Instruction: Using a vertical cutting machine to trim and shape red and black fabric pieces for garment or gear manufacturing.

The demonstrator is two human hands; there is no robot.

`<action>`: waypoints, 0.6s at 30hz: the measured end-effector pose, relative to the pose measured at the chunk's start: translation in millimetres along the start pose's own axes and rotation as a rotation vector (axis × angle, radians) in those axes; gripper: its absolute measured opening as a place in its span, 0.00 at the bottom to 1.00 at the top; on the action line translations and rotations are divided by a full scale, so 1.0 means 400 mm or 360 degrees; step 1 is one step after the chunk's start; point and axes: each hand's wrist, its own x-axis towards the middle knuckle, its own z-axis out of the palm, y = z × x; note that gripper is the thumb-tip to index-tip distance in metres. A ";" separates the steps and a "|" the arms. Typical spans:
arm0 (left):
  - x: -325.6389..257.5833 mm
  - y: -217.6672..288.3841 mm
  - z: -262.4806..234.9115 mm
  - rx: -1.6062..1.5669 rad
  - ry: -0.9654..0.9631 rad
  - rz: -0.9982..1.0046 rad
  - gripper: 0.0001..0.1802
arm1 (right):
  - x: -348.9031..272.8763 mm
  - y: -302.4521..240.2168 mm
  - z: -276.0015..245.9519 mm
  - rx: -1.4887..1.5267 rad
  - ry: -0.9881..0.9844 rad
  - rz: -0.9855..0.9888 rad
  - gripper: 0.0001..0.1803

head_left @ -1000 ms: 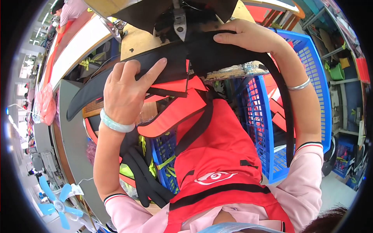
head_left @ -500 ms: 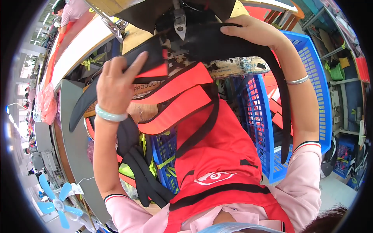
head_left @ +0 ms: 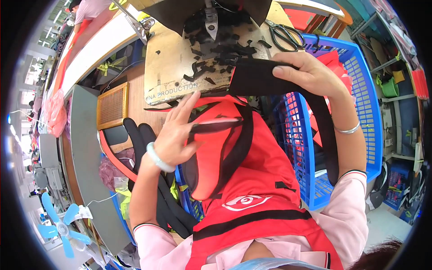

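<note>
My right hand [head_left: 306, 74] grips a wide black fabric strip [head_left: 258, 78] with the thumb on top. One end lies at the work table's front edge, with a little red at its tip. The rest hangs down beside my forearm. My left hand [head_left: 180, 135] has its fingers stretched out and thumb apart, over red-and-black strips [head_left: 209, 164] draped on my red apron [head_left: 265, 171]. Whether it touches them I cannot tell. Beyond both hands, a machine's pointed metal part [head_left: 211, 27] stands above the wooden table [head_left: 166, 67].
Black fabric scraps [head_left: 225, 49] litter the table around the machine. Black-handled scissors [head_left: 285, 36] lie at its right. A blue plastic basket [head_left: 306, 153] holding red pieces stands to the right. Black strips [head_left: 166, 202] hang at lower left, near a blue fan [head_left: 63, 229]. Another person [head_left: 87, 11] is far left.
The black strip has come off the tabletop toward me and right in my right hand, uncovering scraps and scissors. My left hand has moved right and nearer; the red-and-black strips have dropped onto my lap.
</note>
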 end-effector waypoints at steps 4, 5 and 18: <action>0.020 -0.057 0.038 0.0041 0.0067 0.0269 0.18 | -0.058 -0.019 -0.017 0.0067 -0.0088 -0.0259 0.16; 0.008 -0.063 0.043 -0.0350 -0.0119 0.0117 0.19 | -0.081 -0.002 -0.004 0.0425 -0.0164 -0.0118 0.15; -0.017 0.094 -0.177 0.0174 -0.0430 0.0164 0.25 | -0.153 -0.090 0.057 0.0351 -0.0308 0.0259 0.19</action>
